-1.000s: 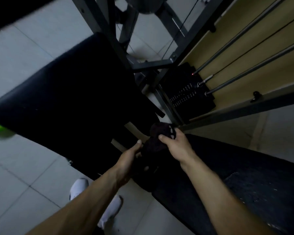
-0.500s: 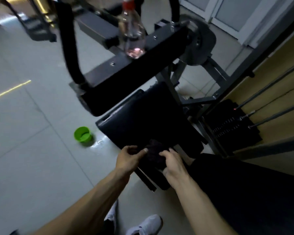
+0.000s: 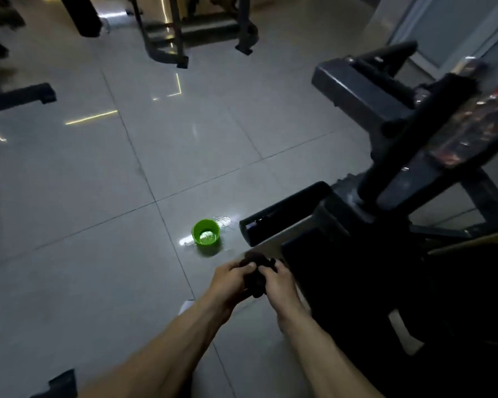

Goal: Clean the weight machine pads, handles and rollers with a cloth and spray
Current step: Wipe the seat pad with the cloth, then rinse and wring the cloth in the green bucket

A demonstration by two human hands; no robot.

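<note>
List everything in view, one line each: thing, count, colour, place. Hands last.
cloth: one, dark, bunched between both hands
bottle: one, clear with red cap, on the machine at right
weight machine: one, black, right side
pad: one, black, right of the hands
cup: one, green, on the floor ahead of the hands
puddle: one, clear, beside the cup
other equipment: several, dark, far end of floor
floor: one, grey, tiled throughout
left hand: one, grips the cloth
right hand: one, grips the cloth
</note>
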